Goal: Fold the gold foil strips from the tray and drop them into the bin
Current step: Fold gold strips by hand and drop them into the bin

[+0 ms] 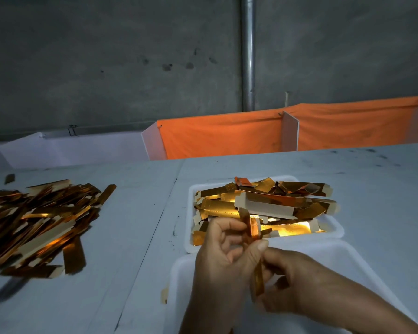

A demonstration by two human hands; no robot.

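Both hands hold one gold foil strip (251, 227) upright in front of me, above the near edge of a white tray (333, 231). My left hand (217, 256) pinches its upper half between thumb and fingers. My right hand (290, 283) grips the lower end, which hangs down to about the wrist. The tray behind is heaped with several gold foil pieces (270, 201), some showing white backs. A second white tray or bin (343, 256) lies directly under my hands; its inside is mostly hidden by my arms.
A large loose pile of flat gold strips (36, 222) spreads over the left of the grey table (140, 213). A stray strip (9, 178) lies behind it. White dividers (290, 131) and orange cloth (217, 138) line the table's far edge. A metal pole (248, 54) stands against the wall.
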